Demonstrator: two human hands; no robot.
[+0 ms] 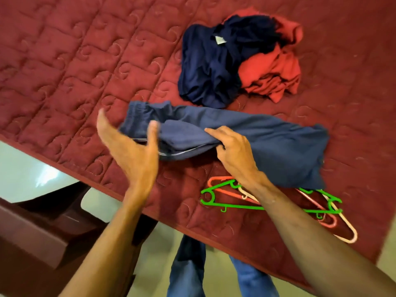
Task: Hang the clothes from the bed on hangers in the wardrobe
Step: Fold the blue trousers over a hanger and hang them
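Observation:
A blue garment (278, 142) lies stretched across the red quilted bed (75, 71). My right hand (233, 151) pinches its near edge at the middle. My left hand (130, 146) hovers open just left of the garment's waistband end, fingers spread, holding nothing. Behind it sits a heap with a dark navy garment (210, 67) and an orange-red garment (272, 71). A green hanger (225, 204), a pink hanger (325, 221) and a cream hanger (349, 234) lie on the bed near the front edge, partly under my right forearm and the blue garment.
The bed's edge runs diagonally from left to lower right. A dark wooden piece of furniture (42, 239) stands at the lower left on a pale floor (21, 168). My jeans-clad legs (188, 271) show below the bed edge.

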